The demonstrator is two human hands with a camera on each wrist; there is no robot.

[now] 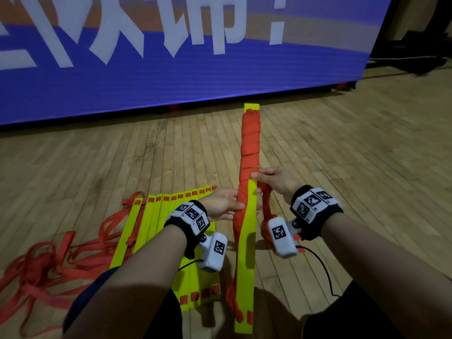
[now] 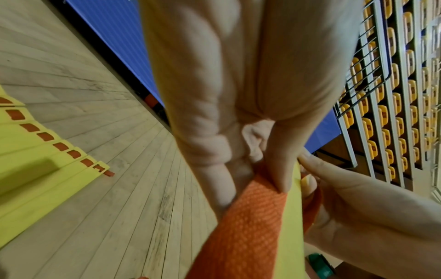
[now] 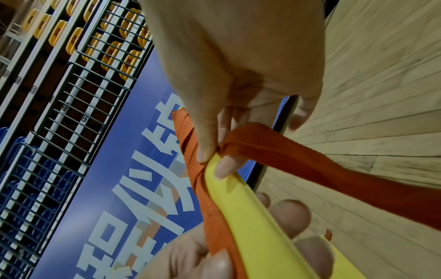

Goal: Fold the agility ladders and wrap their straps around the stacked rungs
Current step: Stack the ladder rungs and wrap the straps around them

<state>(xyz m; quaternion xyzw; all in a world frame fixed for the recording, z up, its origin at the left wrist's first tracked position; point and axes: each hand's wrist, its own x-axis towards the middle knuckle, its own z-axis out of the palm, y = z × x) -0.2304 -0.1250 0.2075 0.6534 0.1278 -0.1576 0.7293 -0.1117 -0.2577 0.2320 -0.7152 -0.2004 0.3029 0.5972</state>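
- Stacked rungs (image 1: pixel 247 231): yellow flat slats bundled into one long narrow stack, held lengthwise away from the body above the wooden floor (image 1: pixel 354 155); far half bound in overlapping orange turns, near half bare yellow with orange tabs at the near end.
- Strap (image 1: pixel 250 135): orange woven webbing, coiled in slanted turns from the far tip of the stack down to the hands; one flat length running along the left edge of the bare half, another loose length hanging off to the right and looping below the right wrist.
- Left hand (image 1: pixel 223 204): curled round the stack at mid-length from the left, thumb on top pressing the orange webbing against the yellow, fingertips showing past the right edge.
- Right hand (image 1: pixel 275 179): just beyond the left, at the last turn; thumb and forefinger pinching the strap against the edge of the stack, loose webbing trailing from the pinch.
- Second ladder (image 1: pixel 168 241): yellow rungs lying side by side on the floor to the left, fanned rather than stacked, orange tabs at both ends.
- Loose straps (image 1: pixel 49 265): orange webbing tangled in loops on the floor, left of the second ladder.
- Banner (image 1: pixel 171 77): blue with large white characters, standing along the far edge of the floor.
- Seating (image 2: pixel 393 113): rows of yellow seats behind grey railings, seen in the wrist views.
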